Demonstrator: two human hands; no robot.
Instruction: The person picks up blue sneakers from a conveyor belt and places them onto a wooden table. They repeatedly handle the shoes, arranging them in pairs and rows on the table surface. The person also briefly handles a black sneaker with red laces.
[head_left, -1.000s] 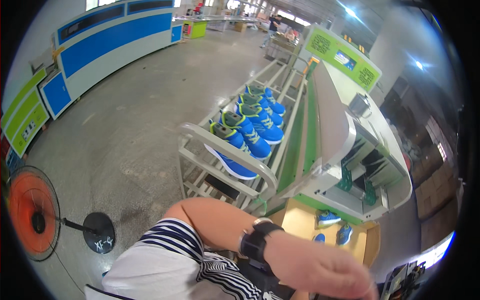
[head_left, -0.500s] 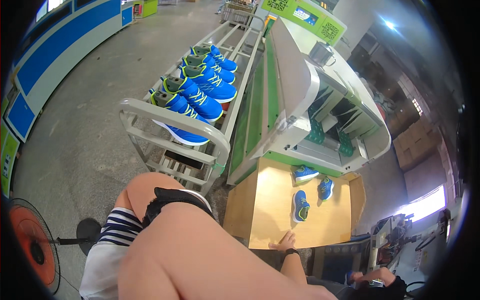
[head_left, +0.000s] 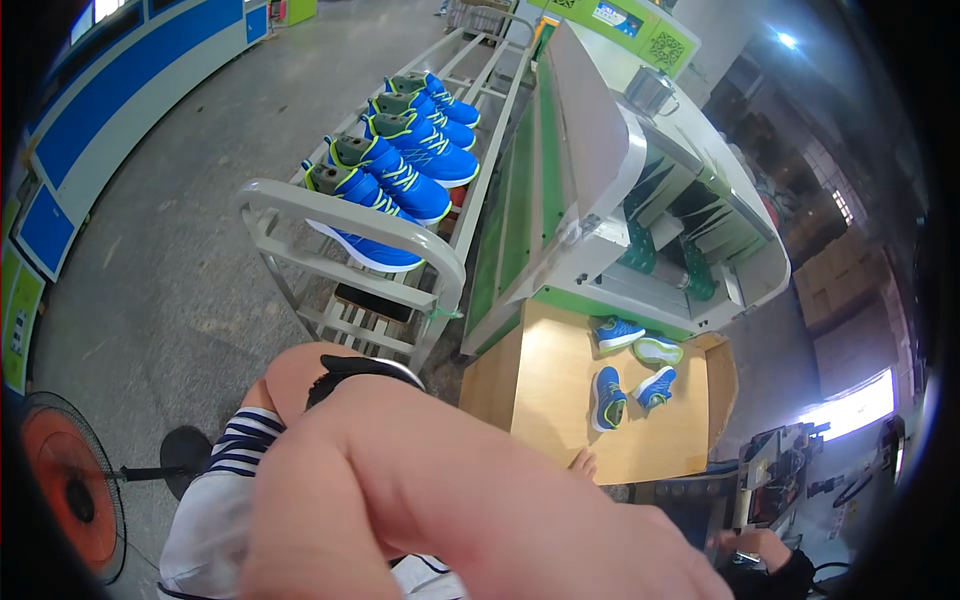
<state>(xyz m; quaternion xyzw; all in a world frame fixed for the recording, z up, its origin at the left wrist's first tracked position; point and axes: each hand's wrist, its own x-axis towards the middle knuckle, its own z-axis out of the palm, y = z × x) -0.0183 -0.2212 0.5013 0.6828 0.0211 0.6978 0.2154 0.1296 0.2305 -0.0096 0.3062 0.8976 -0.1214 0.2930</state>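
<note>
A: Since the frame half a second earlier, one more shoe had come onto the worktop (head_left: 545,400), right of centre: four blue shoes (head_left: 607,398) lay there rather than three, and the sole-out shoe (head_left: 658,350) lay among them.

B: And my hands?

A: Your left hand (head_left: 520,490) loomed close to the lens across the lower middle. Its fingertips were cut off at the bottom edge, so I couldn't tell whether that grip was apart or together. Your right hand didn't show; the fingers (head_left: 584,462) at the worktop's lower edge seemed a co-worker's.

B: How were the shoes best handled?

A: In my judgement, with your hand lowered out of the sightline and a light hold at heel and sole; soft uppers would likely dent.

B: The surface, the room?

A: Pale, wood-toned, beside the machine (head_left: 600,140). The rack (head_left: 340,208), upper middle, carried five blue shoes on it (head_left: 425,145). An orange fan (head_left: 75,480) was lower left, over grey floor (head_left: 180,250); cartons (head_left: 840,280) stood right.
</note>
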